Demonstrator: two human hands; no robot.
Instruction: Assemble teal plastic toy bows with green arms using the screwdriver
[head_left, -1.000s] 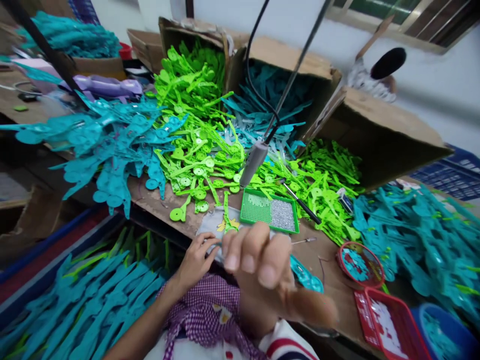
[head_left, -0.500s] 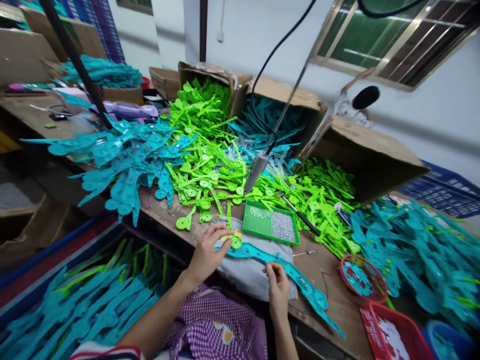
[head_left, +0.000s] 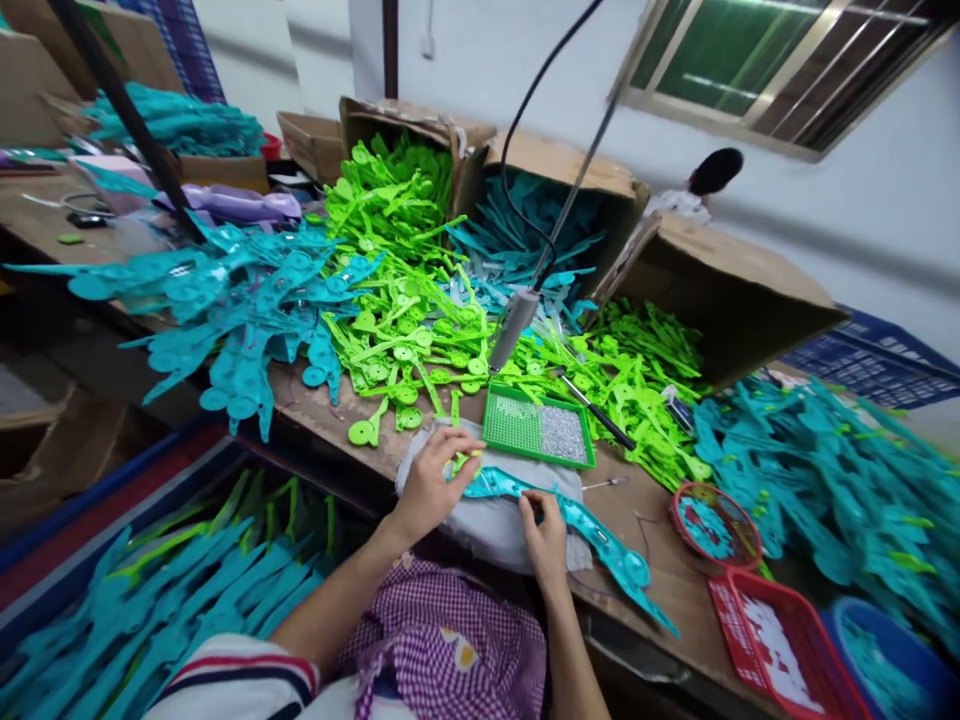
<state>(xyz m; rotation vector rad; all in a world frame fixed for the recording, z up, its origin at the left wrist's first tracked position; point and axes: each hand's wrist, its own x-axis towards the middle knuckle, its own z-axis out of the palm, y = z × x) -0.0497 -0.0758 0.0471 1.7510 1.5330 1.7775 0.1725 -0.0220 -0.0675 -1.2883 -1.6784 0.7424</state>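
1. Long teal plastic strip [head_left: 577, 525] lying across a grey cloth pad [head_left: 491, 525] at the near edge of a cluttered workbench [head_left: 675, 590].
2. Left hand [head_left: 431, 480] pressing fingers down on one end of the strip, beside a small green piece [head_left: 463, 463].
3. Right hand [head_left: 544, 535] pinching the strip near its middle.
4. Green tray [head_left: 536, 428] just behind the pad.
5. Hanging grey tool [head_left: 514, 328] above the tray.
6. Heaps of green and teal parts [head_left: 405, 300] and cardboard boxes [head_left: 720, 290] beyond.
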